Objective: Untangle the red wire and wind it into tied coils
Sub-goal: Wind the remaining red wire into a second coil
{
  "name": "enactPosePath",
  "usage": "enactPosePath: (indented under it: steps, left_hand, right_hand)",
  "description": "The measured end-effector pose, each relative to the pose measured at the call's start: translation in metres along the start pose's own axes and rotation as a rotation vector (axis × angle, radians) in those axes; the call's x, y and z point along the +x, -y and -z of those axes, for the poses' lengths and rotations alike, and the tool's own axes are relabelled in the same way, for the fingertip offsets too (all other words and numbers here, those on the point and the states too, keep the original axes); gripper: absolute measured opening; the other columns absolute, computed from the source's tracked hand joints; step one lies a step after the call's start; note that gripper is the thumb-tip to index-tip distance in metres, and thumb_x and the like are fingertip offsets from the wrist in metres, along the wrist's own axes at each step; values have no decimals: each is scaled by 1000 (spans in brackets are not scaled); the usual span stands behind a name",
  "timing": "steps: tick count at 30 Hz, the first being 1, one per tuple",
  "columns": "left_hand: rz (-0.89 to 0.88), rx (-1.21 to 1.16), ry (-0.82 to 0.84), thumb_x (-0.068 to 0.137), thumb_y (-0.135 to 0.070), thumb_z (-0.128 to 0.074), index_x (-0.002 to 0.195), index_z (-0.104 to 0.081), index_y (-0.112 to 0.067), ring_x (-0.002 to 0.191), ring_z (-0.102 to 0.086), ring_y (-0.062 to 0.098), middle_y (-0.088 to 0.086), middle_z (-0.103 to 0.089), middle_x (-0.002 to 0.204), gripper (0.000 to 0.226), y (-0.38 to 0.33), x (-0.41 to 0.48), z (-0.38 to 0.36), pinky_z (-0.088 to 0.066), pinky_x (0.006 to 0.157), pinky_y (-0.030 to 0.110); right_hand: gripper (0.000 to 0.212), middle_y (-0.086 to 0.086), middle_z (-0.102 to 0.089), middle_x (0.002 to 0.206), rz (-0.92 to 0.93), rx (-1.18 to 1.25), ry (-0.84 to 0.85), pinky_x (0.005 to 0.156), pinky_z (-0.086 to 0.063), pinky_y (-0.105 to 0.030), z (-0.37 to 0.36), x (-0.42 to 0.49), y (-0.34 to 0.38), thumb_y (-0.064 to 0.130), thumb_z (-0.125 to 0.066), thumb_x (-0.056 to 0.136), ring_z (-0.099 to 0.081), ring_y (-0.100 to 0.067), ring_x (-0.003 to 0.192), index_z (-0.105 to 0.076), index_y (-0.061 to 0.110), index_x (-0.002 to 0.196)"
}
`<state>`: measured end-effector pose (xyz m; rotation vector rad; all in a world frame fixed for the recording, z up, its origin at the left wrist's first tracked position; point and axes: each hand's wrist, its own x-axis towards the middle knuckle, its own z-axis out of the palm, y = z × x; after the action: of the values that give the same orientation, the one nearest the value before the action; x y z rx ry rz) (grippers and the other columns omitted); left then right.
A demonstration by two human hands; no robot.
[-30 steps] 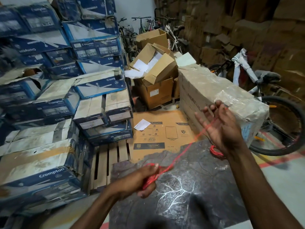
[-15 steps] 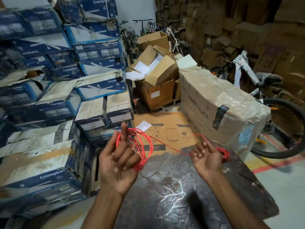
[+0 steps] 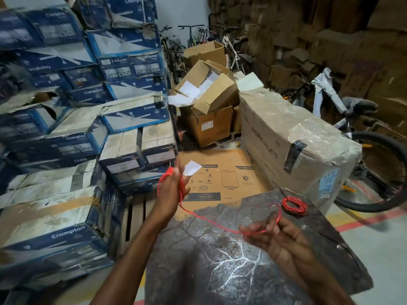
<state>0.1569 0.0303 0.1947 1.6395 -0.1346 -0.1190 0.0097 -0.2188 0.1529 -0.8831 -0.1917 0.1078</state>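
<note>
Red wire (image 3: 169, 172) loops round the straight, raised fingers (image 3: 176, 181) of the left hand (image 3: 170, 195), which carry it without gripping, and one strand sags from them across to the right hand (image 3: 277, 235). Its curled fingers (image 3: 255, 230) pinch that strand above a dark stone slab (image 3: 220, 274), and just beyond them a small coil (image 3: 294, 205) of the same wire lies on the slab.

The right hand (image 3: 277, 234) is motion-blurred, so how its fingers (image 3: 251, 231) meet the red wire (image 3: 211, 221) is unclear. The wire's loops partly vanish behind the left hand (image 3: 170, 192). Both forearms (image 3: 132, 249) run off the bottom edge.
</note>
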Motion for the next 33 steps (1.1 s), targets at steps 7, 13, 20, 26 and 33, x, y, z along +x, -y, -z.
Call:
enactPosePath:
  steps: [7,13,20,26,33]
  left_hand:
    - [170,444,692,105,-54,-18,160,-21,-21,39,-54,19,7,-79,89,64,17,-45,-8,-45,50,20]
    - [431,-391,1115,107,-42,-19,154,-37,-9,26,-23,16,5,-40,37,60,0,-74,-23,-27,34,19]
    - [191,-1207,964,109,-39,-22,152,-32,2,27,-20,6,-3,-23,36,61,-19,-86,-26,-16,36,23]
    - [51,-1489,652,110,-39,-14,153,-32,-1,31,-18,5,-6,-24,38,60,-26,-78,-38,-16,38,20]
    - [-21,-1510,390,112,-34,-13,158,-21,-3,36,-26,8,-4,-29,42,56,-37,-47,-43,-45,51,25]
  right_hand:
    - [40,5,-72,90,222,-323,-263,70,-56,-26,-11,61,56,58,-84,71,-64,-11,79,-79,21,83]
    - [22,6,-56,74,132,-64,-307,64,-41,-25,-12,108,39,33,-55,95,-54,-8,70,-71,20,86]
    - [36,4,-52,72,-61,499,-235,75,-52,-26,-19,106,14,34,-42,105,-55,-10,70,-63,19,80]
    - [50,5,-32,62,-79,665,-195,64,-39,-24,-18,94,-5,36,-33,110,-34,-11,58,-47,20,66]
    - [38,2,-37,68,-78,270,-269,63,-27,-30,-7,74,-18,34,-45,103,-28,-14,65,-57,15,71]
